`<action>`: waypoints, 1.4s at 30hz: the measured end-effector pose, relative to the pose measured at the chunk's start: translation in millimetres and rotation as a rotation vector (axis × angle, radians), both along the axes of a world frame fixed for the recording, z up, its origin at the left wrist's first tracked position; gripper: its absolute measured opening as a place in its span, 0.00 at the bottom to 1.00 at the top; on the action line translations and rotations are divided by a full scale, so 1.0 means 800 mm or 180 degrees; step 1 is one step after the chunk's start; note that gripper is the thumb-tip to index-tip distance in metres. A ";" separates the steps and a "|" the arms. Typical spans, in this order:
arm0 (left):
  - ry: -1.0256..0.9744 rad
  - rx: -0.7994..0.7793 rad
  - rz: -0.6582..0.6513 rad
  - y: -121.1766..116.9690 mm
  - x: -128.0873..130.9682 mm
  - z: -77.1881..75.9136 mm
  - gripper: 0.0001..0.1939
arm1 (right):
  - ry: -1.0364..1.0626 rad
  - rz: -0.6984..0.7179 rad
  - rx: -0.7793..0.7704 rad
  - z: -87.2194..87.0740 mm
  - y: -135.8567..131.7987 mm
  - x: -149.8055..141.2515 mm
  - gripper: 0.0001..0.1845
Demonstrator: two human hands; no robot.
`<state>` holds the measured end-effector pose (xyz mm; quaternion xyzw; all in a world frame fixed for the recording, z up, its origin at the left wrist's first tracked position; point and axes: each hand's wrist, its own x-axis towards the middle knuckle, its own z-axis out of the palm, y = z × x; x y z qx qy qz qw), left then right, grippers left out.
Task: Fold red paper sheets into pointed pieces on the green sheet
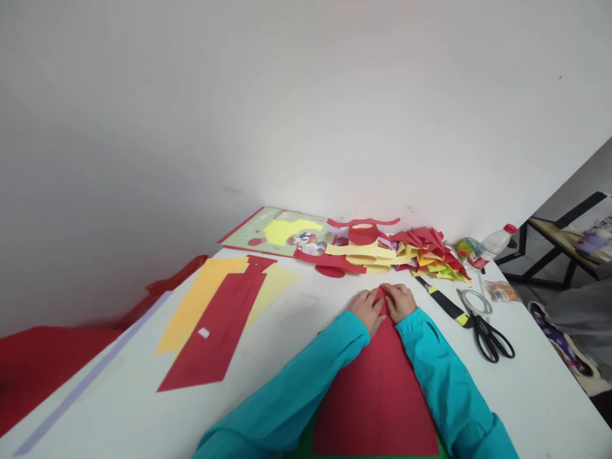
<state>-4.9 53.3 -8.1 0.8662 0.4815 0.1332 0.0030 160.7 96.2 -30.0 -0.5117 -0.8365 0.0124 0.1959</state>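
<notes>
A large red paper sheet (377, 389) lies on the white table (287, 319) in front of me, narrowing to a point at its far end. My left hand (367, 310) and my right hand (400, 301) both rest on that far tip, fingers pressed down flat on the paper, close together. Teal sleeves cover both arms along the sheet's two sides.
Black scissors (490, 336), a utility knife (444, 302) and a tape ring (475, 301) lie to the right. A pile of red and yellow paper scraps (411, 252), a plastic bottle (490, 247), a printed sheet (282, 233) and red and yellow sheets (220, 319) sit around.
</notes>
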 end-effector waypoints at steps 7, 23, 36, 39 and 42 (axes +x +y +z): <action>-0.0040 0.0155 -0.0048 -0.005 -0.001 -0.002 0.25 | -0.0049 0.0037 -0.0056 0.006 -0.004 -0.005 0.24; 0.0069 0.0016 -0.0092 0.007 0.004 0.008 0.20 | 0.0114 -0.0138 -0.0131 0.008 0.020 -0.010 0.26; 0.0148 -0.0060 -0.0288 0.023 0.003 0.019 0.23 | 0.0192 -0.0026 -0.0057 0.004 0.018 -0.004 0.32; 0.0144 -0.0063 -0.0310 0.024 0.003 0.019 0.22 | 0.0159 -0.0023 -0.0041 0.005 0.018 -0.005 0.33; 0.0131 -0.0058 -0.0301 0.021 0.001 0.015 0.23 | 0.0131 -0.0028 -0.0027 0.006 0.017 -0.005 0.31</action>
